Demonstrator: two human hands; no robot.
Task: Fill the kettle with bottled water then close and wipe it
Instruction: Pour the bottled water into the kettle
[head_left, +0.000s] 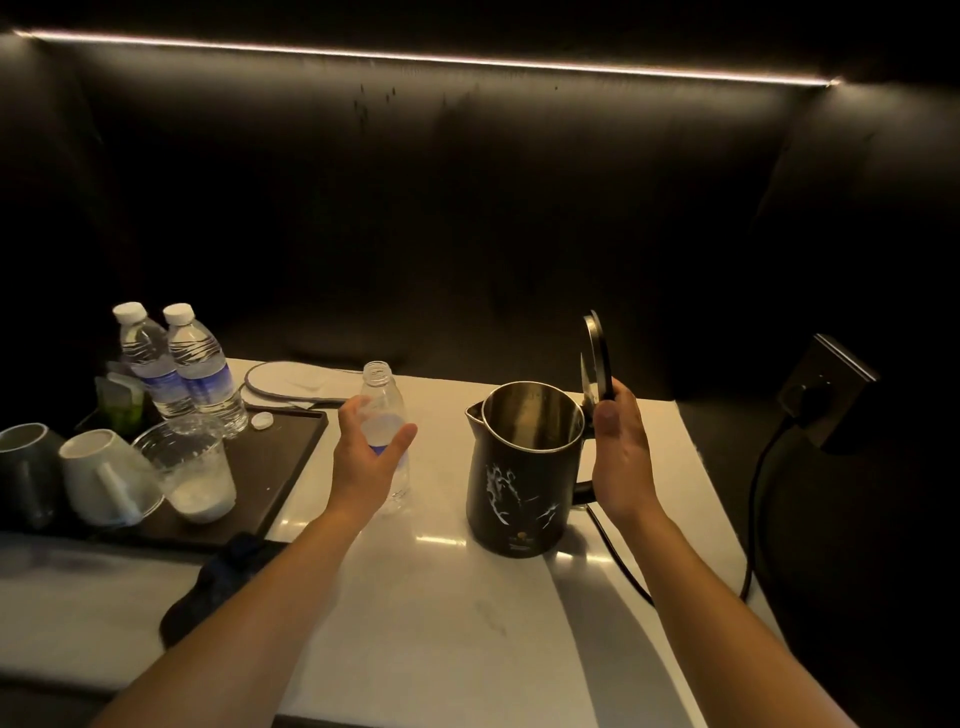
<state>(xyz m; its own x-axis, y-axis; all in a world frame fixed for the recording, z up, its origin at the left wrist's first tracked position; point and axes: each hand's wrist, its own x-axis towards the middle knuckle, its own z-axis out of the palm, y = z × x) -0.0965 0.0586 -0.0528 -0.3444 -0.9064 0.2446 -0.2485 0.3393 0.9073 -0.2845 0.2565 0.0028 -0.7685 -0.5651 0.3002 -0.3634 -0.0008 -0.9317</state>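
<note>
Black, with white streaks down its steel-lined body, one electric kettle (522, 467) stands on the pale counter (441, 613), lid (596, 358) upright, handle side touching the right hand (621, 457), whose fingers curl loosely by the hinge; a firm grip cannot be told. Left hand (370, 457) spreads open around one uncapped clear plastic bottle (385, 415). Left of it, a dark tray (291, 457) carries two capped water bottles (179, 364), one loose white cap (261, 421), two mugs (98, 478) and one plastic cup (195, 467)
</note>
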